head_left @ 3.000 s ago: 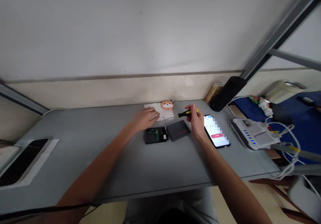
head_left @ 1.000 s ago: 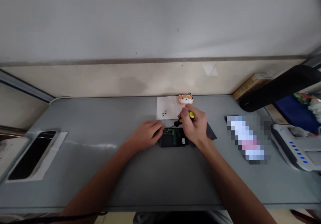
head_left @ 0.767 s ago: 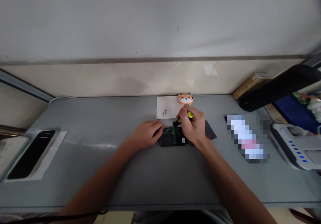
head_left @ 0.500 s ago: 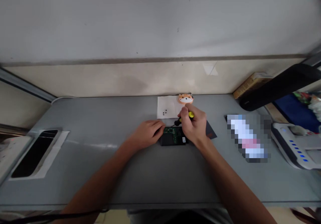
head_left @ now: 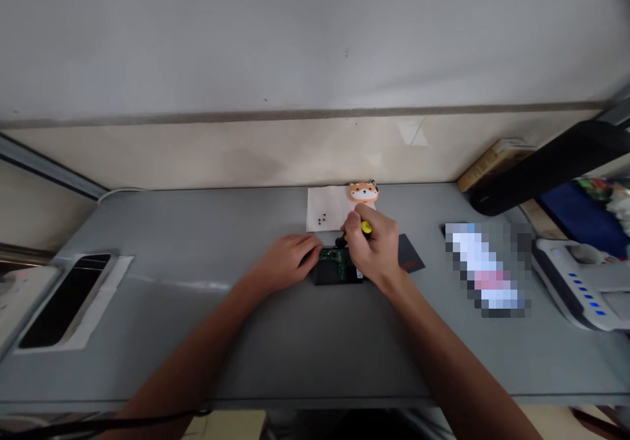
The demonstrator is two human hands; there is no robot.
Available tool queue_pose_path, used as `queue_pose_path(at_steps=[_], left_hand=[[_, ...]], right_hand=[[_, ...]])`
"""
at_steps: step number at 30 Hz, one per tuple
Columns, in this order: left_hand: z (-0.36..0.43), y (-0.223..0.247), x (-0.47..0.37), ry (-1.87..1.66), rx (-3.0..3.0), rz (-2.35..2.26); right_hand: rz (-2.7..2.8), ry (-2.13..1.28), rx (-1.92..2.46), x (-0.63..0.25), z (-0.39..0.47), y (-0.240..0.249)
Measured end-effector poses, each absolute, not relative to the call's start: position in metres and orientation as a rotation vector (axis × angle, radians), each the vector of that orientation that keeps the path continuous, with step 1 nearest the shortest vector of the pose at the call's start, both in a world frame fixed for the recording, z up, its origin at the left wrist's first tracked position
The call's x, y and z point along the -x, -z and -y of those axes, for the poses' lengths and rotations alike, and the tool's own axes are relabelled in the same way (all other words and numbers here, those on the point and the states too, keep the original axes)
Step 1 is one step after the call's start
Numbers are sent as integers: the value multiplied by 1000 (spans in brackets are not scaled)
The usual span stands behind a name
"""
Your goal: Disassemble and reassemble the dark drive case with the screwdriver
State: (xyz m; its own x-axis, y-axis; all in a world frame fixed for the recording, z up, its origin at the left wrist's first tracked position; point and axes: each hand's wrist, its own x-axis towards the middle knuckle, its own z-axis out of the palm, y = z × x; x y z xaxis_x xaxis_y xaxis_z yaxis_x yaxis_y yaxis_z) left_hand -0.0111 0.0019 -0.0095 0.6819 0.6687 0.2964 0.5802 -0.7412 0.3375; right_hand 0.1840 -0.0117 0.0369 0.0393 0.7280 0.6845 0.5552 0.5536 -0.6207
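Observation:
A small black device (head_left: 327,273) with an exposed green circuit board (head_left: 340,257) lies flat on the grey table. The bent fingers of my left hand (head_left: 288,264) hold its upper left corner, thumb and forefinger near the edge. My right hand (head_left: 373,246) is wrapped round a yellow and black screwdriver (head_left: 365,228), whose shaft end points down at the board's upper edge. The exact contact of its tip is too small to make out. This hand covers the device's right part. Several tiny dark screws (head_left: 321,219) rest on a white paper (head_left: 335,205) just behind the device.
An orange dog-face trinket (head_left: 364,192) sits on the paper. A dark card (head_left: 411,254) lies right of my right hand. Farther right are a blurred-out phone (head_left: 485,272), a power strip (head_left: 581,289) and a black cylinder (head_left: 546,167); at left, a black phone (head_left: 66,301).
My right hand and the screwdriver have shifted a little left over the board, covering more of the device's white label. My left hand stays at the corner.

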Motion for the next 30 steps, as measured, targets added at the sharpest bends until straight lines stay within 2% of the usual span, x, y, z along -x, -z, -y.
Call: queue_pose_path(at_steps=[10, 17, 23, 30], left_hand=[[-2, 9, 13, -588, -2699, -1009], [3, 3, 7, -793, -2520, -1015], [1, 0, 11, -869, -2442, -1007], [-27, -19, -16, -688, -2480, -1152]], right_hand=[[1611, -167, 1101, -182, 12, -37], [1422, -301, 1104, -185, 13, -44], [1223, -245, 1131, -207, 10, -54], [785, -328, 1277, -249, -14, -41]])
